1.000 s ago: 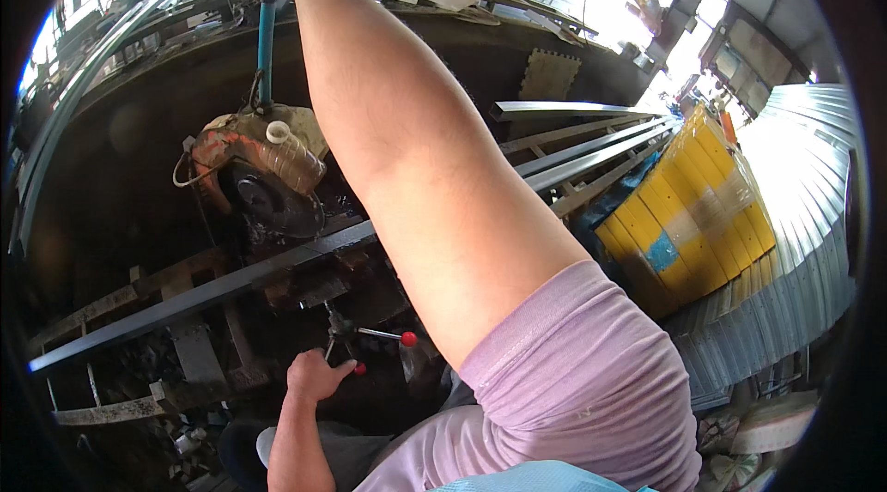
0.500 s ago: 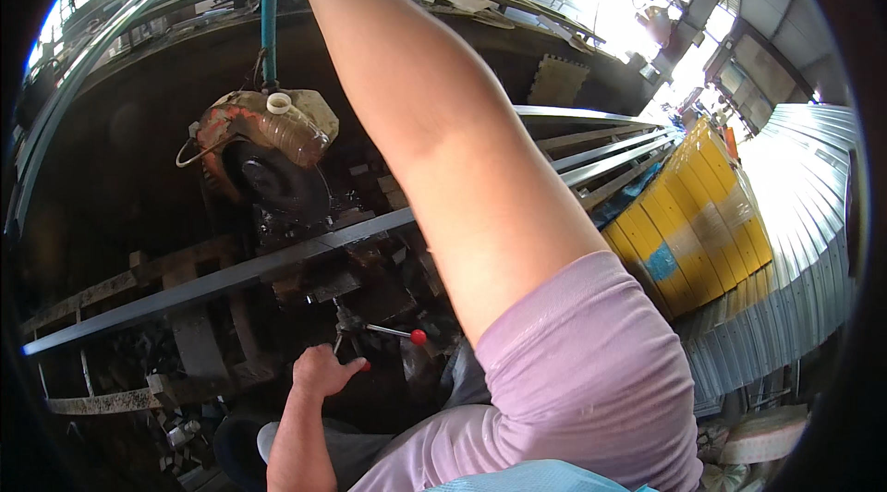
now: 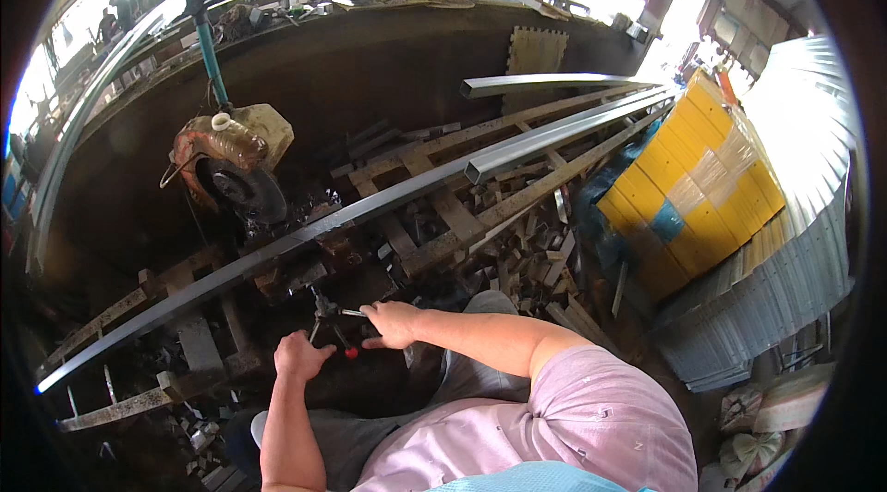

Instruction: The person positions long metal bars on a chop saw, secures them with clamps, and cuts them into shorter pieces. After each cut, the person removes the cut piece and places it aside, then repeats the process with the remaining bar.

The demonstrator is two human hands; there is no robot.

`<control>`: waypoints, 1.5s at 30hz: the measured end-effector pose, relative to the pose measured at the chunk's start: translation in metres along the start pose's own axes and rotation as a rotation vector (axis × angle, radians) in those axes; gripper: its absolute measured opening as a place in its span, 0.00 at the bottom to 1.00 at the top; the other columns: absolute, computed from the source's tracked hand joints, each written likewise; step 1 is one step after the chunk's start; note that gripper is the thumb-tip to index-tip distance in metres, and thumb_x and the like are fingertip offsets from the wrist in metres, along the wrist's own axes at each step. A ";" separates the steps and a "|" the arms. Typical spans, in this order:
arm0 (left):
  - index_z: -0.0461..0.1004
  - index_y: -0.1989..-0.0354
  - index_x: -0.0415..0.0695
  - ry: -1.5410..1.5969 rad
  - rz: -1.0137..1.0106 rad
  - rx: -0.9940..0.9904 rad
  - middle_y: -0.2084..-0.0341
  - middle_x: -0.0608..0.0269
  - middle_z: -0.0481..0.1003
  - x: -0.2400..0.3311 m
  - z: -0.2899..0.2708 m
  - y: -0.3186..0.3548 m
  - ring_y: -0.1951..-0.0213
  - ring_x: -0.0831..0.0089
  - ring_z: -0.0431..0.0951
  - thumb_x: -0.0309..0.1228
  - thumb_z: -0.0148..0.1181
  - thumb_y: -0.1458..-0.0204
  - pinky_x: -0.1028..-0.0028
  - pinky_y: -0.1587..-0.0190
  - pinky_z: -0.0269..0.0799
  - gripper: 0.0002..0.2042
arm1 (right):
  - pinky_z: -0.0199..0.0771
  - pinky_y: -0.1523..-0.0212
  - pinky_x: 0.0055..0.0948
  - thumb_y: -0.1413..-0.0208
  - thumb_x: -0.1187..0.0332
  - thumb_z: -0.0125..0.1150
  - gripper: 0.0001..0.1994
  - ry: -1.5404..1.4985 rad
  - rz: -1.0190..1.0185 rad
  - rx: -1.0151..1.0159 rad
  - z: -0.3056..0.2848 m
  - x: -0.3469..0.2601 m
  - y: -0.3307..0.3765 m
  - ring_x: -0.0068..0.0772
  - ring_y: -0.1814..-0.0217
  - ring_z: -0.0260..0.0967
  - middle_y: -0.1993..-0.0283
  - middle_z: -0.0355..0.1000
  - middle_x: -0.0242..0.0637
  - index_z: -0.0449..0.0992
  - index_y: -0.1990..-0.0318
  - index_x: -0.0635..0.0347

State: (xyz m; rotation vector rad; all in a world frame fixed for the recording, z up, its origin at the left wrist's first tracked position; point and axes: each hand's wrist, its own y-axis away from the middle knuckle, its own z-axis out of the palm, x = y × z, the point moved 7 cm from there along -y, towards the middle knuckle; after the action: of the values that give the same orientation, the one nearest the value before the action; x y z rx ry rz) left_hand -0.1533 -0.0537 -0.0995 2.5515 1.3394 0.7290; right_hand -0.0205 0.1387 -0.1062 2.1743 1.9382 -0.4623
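The left hand and right hand had fingers curled round separate spokes of the handle — apparently for leverage — near the metal tube.

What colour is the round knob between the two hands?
The knob is red, seen best in the head view.

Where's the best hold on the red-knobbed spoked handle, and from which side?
Likely the red knob, taken from the person's side, between the left hand and the right hand. Its spoke slants from the hub toward the person, and its rounded end lies uncovered there.
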 end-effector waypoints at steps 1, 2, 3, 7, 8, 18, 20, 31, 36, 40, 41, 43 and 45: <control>0.87 0.50 0.42 0.001 -0.019 0.016 0.53 0.45 0.86 -0.002 -0.001 0.003 0.47 0.48 0.86 0.56 0.80 0.54 0.53 0.42 0.82 0.32 | 0.84 0.47 0.54 0.35 0.43 0.69 0.29 -0.092 0.067 -0.105 0.004 0.001 0.001 0.64 0.50 0.83 0.55 0.84 0.54 0.79 0.43 0.62; 0.85 0.47 0.42 -0.042 -0.037 0.043 0.53 0.45 0.86 -0.005 0.000 0.003 0.47 0.47 0.86 0.55 0.81 0.55 0.53 0.42 0.82 0.33 | 0.84 0.47 0.54 0.36 0.43 0.69 0.30 -0.183 0.133 -0.212 0.007 0.002 0.002 0.65 0.50 0.83 0.55 0.84 0.55 0.79 0.42 0.62; 0.84 0.45 0.41 -0.084 -0.055 0.071 0.53 0.45 0.87 -0.009 0.001 0.003 0.47 0.47 0.86 0.55 0.81 0.55 0.53 0.42 0.82 0.35 | 0.83 0.48 0.55 0.37 0.42 0.70 0.30 -0.243 0.174 -0.232 0.003 0.002 -0.002 0.65 0.49 0.83 0.56 0.84 0.56 0.81 0.46 0.63; 0.77 0.40 0.37 -0.248 -0.127 0.027 0.51 0.43 0.85 -0.002 -0.005 0.018 0.44 0.48 0.85 0.52 0.81 0.54 0.54 0.41 0.81 0.39 | 0.83 0.54 0.50 0.39 0.43 0.74 0.26 -0.535 0.120 -0.176 0.029 0.019 -0.018 0.54 0.58 0.85 0.64 0.85 0.50 0.85 0.57 0.63; 0.76 0.39 0.37 -0.275 -0.083 0.107 0.49 0.43 0.84 0.015 -0.017 0.025 0.43 0.49 0.83 0.52 0.82 0.54 0.54 0.40 0.80 0.40 | 0.83 0.55 0.48 0.39 0.43 0.74 0.26 -0.637 0.187 -0.246 0.028 0.024 -0.015 0.50 0.60 0.85 0.66 0.85 0.48 0.84 0.57 0.63; 0.74 0.33 0.38 -0.192 -0.324 -0.147 0.36 0.44 0.79 -0.055 0.090 -0.021 0.35 0.53 0.80 0.57 0.78 0.50 0.55 0.37 0.80 0.42 | 0.82 0.56 0.39 0.37 0.46 0.74 0.32 -0.902 0.102 -0.298 -0.013 -0.019 -0.010 0.43 0.63 0.85 0.63 0.85 0.53 0.82 0.44 0.72; 0.72 0.30 0.42 -0.035 -0.158 -0.171 0.39 0.47 0.79 -0.080 0.154 -0.047 0.39 0.54 0.80 0.56 0.73 0.44 0.56 0.40 0.79 0.39 | 0.81 0.58 0.38 0.37 0.42 0.73 0.41 -0.982 -0.107 -0.156 -0.034 -0.039 -0.008 0.41 0.65 0.85 0.63 0.85 0.53 0.75 0.33 0.75; 0.81 0.42 0.39 1.088 -0.488 -0.209 0.54 0.52 0.84 -0.034 0.250 -0.077 0.56 0.59 0.85 0.43 0.75 0.39 0.57 0.57 0.81 0.24 | 0.84 0.53 0.49 0.37 0.40 0.68 0.30 -0.587 0.207 0.074 -0.071 0.032 -0.028 0.57 0.56 0.85 0.61 0.86 0.51 0.85 0.52 0.64; 0.73 0.31 0.38 0.095 -0.163 -0.250 0.35 0.42 0.78 -0.030 0.204 -0.064 0.32 0.48 0.78 0.52 0.78 0.48 0.56 0.32 0.77 0.41 | 0.81 0.40 0.54 0.35 0.40 0.64 0.32 -0.293 0.163 -0.430 0.011 0.023 -0.024 0.60 0.42 0.82 0.47 0.84 0.58 0.84 0.47 0.66; 0.80 0.37 0.39 -0.292 -0.069 -0.351 0.38 0.42 0.81 -0.022 0.124 -0.017 0.36 0.45 0.81 0.52 0.62 0.36 0.53 0.34 0.77 0.29 | 0.82 0.41 0.54 0.36 0.42 0.65 0.29 -0.331 0.175 -0.461 0.020 0.035 -0.021 0.59 0.44 0.83 0.51 0.85 0.57 0.86 0.50 0.64; 0.81 0.40 0.38 -0.292 -0.117 -0.230 0.45 0.44 0.84 -0.140 0.139 0.004 0.41 0.42 0.83 0.48 0.58 0.33 0.52 0.37 0.80 0.25 | 0.82 0.42 0.54 0.36 0.42 0.65 0.29 -0.341 0.053 -0.446 0.008 -0.014 -0.035 0.59 0.45 0.84 0.51 0.85 0.57 0.86 0.50 0.64; 0.80 0.53 0.37 0.509 -0.364 -0.175 0.64 0.45 0.86 -0.104 0.103 0.015 0.66 0.53 0.88 0.42 0.51 0.27 0.53 0.63 0.85 0.19 | 0.83 0.43 0.54 0.36 0.43 0.66 0.27 -0.327 0.167 -0.391 0.006 0.032 -0.020 0.59 0.46 0.84 0.51 0.85 0.55 0.86 0.49 0.61; 0.78 0.56 0.40 0.932 -0.477 -0.091 0.66 0.47 0.85 -0.117 0.074 0.044 0.70 0.60 0.86 0.45 0.50 0.25 0.58 0.71 0.82 0.19 | 0.83 0.43 0.54 0.36 0.43 0.66 0.26 -0.330 0.151 -0.366 0.010 0.027 -0.019 0.59 0.46 0.84 0.51 0.85 0.55 0.86 0.48 0.60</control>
State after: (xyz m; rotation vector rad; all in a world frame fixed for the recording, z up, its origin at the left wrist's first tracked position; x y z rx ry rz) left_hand -0.1410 -0.1685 -0.1879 1.6873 1.9588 1.9021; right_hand -0.0378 0.1624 -0.1240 1.8583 1.5333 -0.3769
